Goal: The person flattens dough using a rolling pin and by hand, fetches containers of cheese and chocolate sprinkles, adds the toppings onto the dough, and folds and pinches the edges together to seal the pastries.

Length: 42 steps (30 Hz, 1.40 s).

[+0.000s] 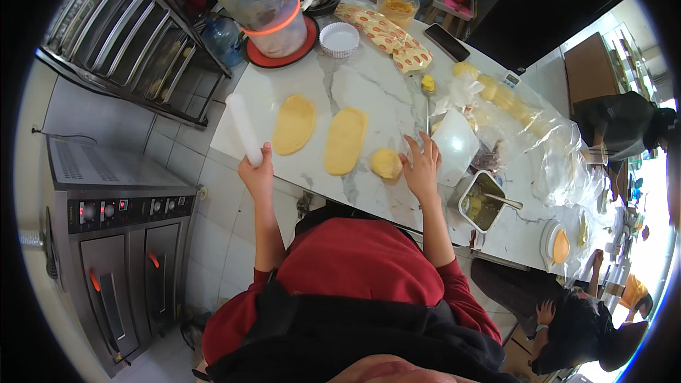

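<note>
My left hand [256, 167] grips one end of a white rolling pin [243, 126], held up at the left edge of the marble-patterned table. Two flat ovals of yellow dough lie side by side, the left one [294, 124] and a longer one [345, 141] beside it. To their right sits a round ball of dough [386, 164]. My right hand [422, 162], fingers spread, is at the ball's right side, with the thumb close to or touching it. A white plastic scraper or sheet [455, 146] lies just right of that hand.
A metal container [481, 202] with a spoon stands at the right, near plastic-covered dough pieces [505, 98]. Stacked tubs [266, 16], a paper baking cup [339, 40] and a phone [447, 42] are at the back. An oven [127, 213] and tray rack [127, 37] stand left; other people are at right.
</note>
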Motion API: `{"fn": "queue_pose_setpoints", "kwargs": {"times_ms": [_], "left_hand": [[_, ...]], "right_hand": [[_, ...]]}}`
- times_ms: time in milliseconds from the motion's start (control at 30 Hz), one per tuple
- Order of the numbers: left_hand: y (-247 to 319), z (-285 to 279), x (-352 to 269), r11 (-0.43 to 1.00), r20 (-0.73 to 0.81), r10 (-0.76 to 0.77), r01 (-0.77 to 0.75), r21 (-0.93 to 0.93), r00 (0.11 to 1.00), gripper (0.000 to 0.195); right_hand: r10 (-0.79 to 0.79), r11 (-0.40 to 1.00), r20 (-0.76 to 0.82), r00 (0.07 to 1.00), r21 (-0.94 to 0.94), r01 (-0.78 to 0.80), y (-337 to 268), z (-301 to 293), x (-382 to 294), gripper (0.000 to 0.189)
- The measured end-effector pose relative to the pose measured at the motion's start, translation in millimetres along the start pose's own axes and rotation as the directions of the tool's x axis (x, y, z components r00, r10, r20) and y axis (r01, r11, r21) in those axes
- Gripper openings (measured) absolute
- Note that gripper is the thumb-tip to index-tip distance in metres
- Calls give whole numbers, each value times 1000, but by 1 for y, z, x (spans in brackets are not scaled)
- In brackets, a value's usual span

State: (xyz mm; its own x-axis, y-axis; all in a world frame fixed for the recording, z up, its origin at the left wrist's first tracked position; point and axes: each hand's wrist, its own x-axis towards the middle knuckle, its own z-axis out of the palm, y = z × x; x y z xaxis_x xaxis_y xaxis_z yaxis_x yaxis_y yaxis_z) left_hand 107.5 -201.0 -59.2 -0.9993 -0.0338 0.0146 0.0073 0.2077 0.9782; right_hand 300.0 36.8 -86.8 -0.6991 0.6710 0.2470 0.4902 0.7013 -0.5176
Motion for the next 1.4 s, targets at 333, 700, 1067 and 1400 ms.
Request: {"fn": "queue_pose_setpoints", "kwargs": {"times_ms": [333,700,1067,1400], "left_hand": [[-1,20,15,994,95,-7,-4,110,995,28],[7,56,12,948,327,92,-183,260,941,32],[11,77,17,909,540,249,-386,155,804,24],[-9,97,-39,415,864,490,-903,-116,114,41]], "right_hand": [[268,910,27,963,-337,-243,5,3,-2,29],[29,925,265,964,359,-126,-8,-10,8,38],[-154,977,405,901,201,77,-6,14,-11,60],[-148,951,70,987,-263,161,16,4,-32,70]]}}
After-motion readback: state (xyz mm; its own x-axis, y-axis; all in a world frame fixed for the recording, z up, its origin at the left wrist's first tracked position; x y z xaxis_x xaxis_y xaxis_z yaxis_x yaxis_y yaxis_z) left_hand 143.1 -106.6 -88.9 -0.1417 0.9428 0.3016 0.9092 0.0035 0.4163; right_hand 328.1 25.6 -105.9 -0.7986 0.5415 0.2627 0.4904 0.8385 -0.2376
